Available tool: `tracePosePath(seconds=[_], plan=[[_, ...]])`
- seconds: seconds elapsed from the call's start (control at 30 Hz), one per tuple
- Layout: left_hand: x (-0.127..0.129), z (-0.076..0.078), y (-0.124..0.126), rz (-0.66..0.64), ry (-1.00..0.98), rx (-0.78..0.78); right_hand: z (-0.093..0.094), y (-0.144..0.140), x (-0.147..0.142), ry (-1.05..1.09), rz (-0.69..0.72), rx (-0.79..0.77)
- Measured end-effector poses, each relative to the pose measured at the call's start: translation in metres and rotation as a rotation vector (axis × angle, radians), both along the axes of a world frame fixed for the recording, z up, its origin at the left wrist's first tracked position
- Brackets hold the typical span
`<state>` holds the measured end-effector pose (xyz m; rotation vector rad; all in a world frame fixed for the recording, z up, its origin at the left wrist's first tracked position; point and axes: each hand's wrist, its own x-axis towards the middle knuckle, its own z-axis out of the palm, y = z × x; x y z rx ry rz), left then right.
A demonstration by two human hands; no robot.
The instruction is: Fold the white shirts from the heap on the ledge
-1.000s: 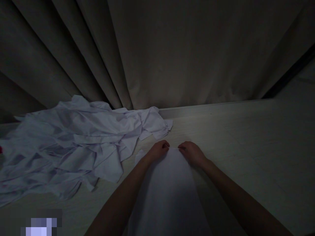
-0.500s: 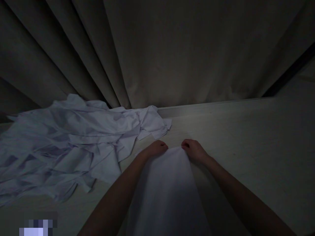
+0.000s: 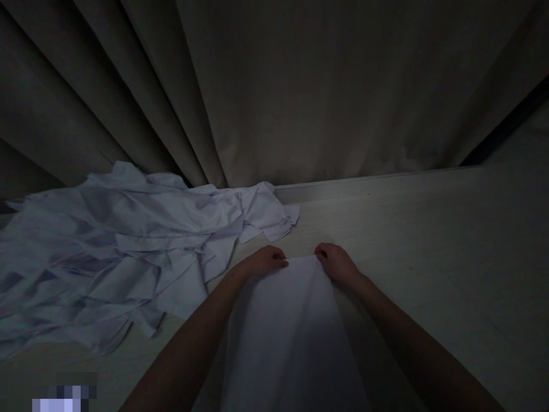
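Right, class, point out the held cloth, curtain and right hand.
Held cloth (image 3: 291,326), head view: middle of its visible sheet.
Curtain (image 3: 309,91), head view: its broad middle stretch.
Right hand (image 3: 339,263), head view: back of the hand.

Dim, underexposed, low contrast.
Curtain (image 3: 300,86) folds near-black; floor (image 3: 364,223) darkens toward right edge; soft shadow right of cloth (image 3: 278,332); bottom-left patch (image 3: 55,404) pixelated.

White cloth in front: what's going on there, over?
Left hand and right hand pinching the far edge of the white cloth. Near end out of view. Possible snag: rumpled white fabric heaped on the floor, left side.
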<state>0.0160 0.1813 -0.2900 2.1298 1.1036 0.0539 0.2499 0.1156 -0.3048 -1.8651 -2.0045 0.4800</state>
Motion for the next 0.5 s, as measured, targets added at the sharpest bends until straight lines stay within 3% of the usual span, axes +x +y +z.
tracePosePath(seconds=[0.13,0.23,0.33,0.5], plan=[[0.001,-0.01,0.0,0.033,0.011,0.06,0.013,-0.018,-0.027,-0.178,-0.111,0.147],[0.002,-0.016,-0.003,0.055,0.026,0.122,0.017,-0.038,-0.055,-0.164,-0.074,0.234],[0.002,-0.017,-0.009,0.075,0.075,0.216,0.002,-0.05,-0.072,-0.187,-0.019,0.218],[0.002,-0.004,-0.033,0.158,0.179,0.462,-0.032,-0.047,-0.064,-0.257,-0.013,0.162]])
